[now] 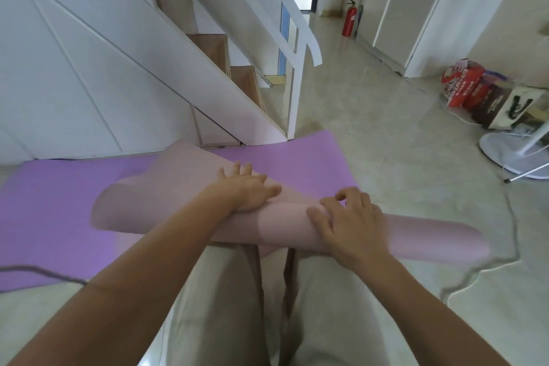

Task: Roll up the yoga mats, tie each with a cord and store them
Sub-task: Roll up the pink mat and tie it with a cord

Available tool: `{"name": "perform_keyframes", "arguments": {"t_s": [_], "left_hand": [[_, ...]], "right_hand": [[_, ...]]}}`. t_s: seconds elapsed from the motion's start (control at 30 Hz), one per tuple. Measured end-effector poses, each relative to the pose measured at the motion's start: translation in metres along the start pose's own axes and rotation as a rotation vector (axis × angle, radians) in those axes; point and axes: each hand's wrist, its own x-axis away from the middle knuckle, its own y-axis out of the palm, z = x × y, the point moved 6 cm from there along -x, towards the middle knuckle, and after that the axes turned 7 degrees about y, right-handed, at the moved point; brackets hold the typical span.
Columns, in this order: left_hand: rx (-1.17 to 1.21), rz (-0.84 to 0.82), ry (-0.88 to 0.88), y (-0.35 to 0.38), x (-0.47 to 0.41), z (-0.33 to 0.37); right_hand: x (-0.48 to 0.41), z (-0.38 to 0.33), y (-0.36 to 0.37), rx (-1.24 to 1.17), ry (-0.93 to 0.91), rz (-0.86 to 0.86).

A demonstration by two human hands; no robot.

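A pink yoga mat (184,187) lies partly rolled across my knees, its roll running to the right and its loose end fanned out to the left. My left hand (248,190) presses flat on top of the roll near its middle. My right hand (347,220) lies over the roll further right, fingers spread and slightly bent on its surface. Under the pink mat a purple yoga mat (53,202) is spread flat on the floor. A grey cord (44,272) trails over the purple mat's near left edge.
A white staircase (208,68) rises directly ahead. At the right stand red and dark boxes (481,95) and a white fan base (511,154). A thin cable (511,258) snakes over the tiled floor. A red fire extinguisher (349,21) stands down the hallway.
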Motion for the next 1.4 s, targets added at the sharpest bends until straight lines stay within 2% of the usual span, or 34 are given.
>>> {"name": "perform_keyframes", "arguments": {"t_s": [0.03, 0.13, 0.17, 0.2, 0.23, 0.27, 0.33, 0.43, 0.5, 0.6, 0.67, 0.87, 0.93, 1.13, 1.27, 1.4], "left_hand": [[-0.011, 0.068, 0.006, -0.01, -0.006, -0.001], [-0.064, 0.521, 0.061, -0.048, -0.001, 0.005], [-0.032, 0.593, 0.113, -0.052, 0.009, 0.009], [-0.008, 0.574, 0.183, -0.049, 0.019, 0.01], [-0.035, 0.473, 0.243, -0.037, 0.028, 0.01], [-0.129, 0.371, 0.277, -0.023, 0.037, 0.008], [-0.338, 0.287, 0.26, -0.005, 0.045, -0.005], [-0.376, 0.314, 0.174, -0.01, 0.034, -0.013], [-0.413, 0.345, 0.188, -0.017, 0.031, -0.011], [-0.458, 0.386, 0.228, -0.017, 0.039, -0.012], [-0.461, 0.388, 0.236, -0.018, 0.047, -0.007], [-0.415, 0.36, 0.285, -0.028, 0.101, 0.024], [-0.39, 0.304, 0.291, -0.015, 0.13, 0.033], [-0.325, 0.163, 0.338, 0.054, 0.201, 0.054], [-0.348, 0.229, 0.37, 0.098, 0.229, 0.061], [-0.272, 0.301, 0.381, 0.127, 0.236, 0.053]], "right_hand": [[-0.014, -0.001, 0.002, 0.019, 0.014, -0.072], [-0.05, 0.001, 0.008, -0.068, 0.041, -0.26], [-0.058, 0.002, 0.011, -0.091, 0.044, -0.31], [-0.067, 0.004, 0.015, -0.095, 0.04, -0.348], [-0.075, 0.005, 0.018, -0.079, 0.039, -0.383], [-0.082, 0.004, 0.021, -0.055, 0.036, -0.409], [-0.092, 0.0, 0.024, -0.033, 0.042, -0.435], [-0.095, -0.009, 0.017, -0.025, 0.011, -0.344], [-0.082, -0.008, 0.004, -0.047, -0.061, -0.274], [-0.046, -0.001, -0.001, 0.067, -0.319, -0.223], [-0.034, 0.006, -0.001, 0.135, -0.408, -0.209], [-0.005, 0.016, -0.039, 0.065, -0.395, -0.172], [0.023, 0.02, -0.049, 0.03, -0.411, -0.188], [0.122, 0.032, -0.036, 0.02, -0.464, -0.359], [0.168, 0.039, -0.026, -0.043, -0.506, -0.217], [0.192, 0.04, -0.012, -0.058, -0.524, -0.162]]}}
